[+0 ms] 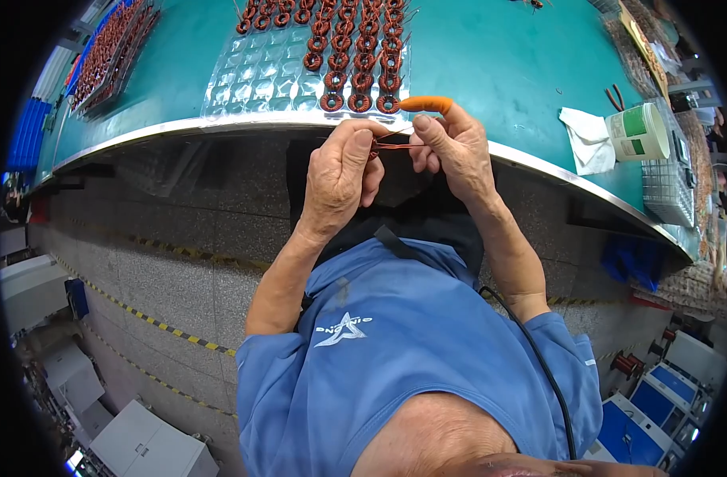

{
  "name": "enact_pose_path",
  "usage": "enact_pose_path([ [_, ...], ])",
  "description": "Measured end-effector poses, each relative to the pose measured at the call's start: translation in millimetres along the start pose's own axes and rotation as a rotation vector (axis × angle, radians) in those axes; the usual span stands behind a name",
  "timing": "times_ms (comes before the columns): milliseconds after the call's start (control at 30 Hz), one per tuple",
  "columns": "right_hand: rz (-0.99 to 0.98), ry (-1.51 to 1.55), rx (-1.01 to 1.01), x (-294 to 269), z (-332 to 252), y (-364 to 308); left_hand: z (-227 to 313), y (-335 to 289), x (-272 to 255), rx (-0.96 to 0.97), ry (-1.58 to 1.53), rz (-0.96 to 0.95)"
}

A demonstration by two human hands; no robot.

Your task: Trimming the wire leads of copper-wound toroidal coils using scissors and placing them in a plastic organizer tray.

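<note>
In front of my body, at the table's near edge, my left hand (341, 171) is closed around a small ring coil wound with copper wire (374, 154), mostly hidden by the fingers. Copper wire leads (398, 146) run from that coil toward my right hand (462, 153), whose thumb and fingers pinch their far ends. An orange finger cot (425, 104) covers my right index finger, which points left over the table edge. Just beyond the hands, finished-looking ring coils (362, 82) stand in rows in a clear plastic tray (248, 83).
The green tabletop (491, 60) has a pale metal edge. At the far left stands another tray full of coils (113, 56). To the right are a white cloth (588, 141), a white and green tub (639, 133) and a wire-mesh basket (667, 195).
</note>
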State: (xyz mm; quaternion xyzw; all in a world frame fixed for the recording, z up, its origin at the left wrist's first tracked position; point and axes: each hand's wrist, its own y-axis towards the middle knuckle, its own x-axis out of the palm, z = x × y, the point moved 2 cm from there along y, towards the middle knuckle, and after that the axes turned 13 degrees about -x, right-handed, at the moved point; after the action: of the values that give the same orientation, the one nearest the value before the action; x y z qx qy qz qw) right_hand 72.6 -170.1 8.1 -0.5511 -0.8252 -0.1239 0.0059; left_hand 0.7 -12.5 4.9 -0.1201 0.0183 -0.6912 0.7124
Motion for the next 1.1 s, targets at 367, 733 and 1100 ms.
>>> enact_pose_path([
  [367,-0.111,0.407,0.025,-9,-5,-9,2,-5,12,-0.003,-0.158,-0.101],
  [733,0.074,0.07,-0.037,-16,-14,-22,3,-2,7,0.155,0.124,0.038],
  [1100,-0.063,0.227,0.073,-10,-13,-18,32,-5,-1,0.277,0.621,-0.248],
])
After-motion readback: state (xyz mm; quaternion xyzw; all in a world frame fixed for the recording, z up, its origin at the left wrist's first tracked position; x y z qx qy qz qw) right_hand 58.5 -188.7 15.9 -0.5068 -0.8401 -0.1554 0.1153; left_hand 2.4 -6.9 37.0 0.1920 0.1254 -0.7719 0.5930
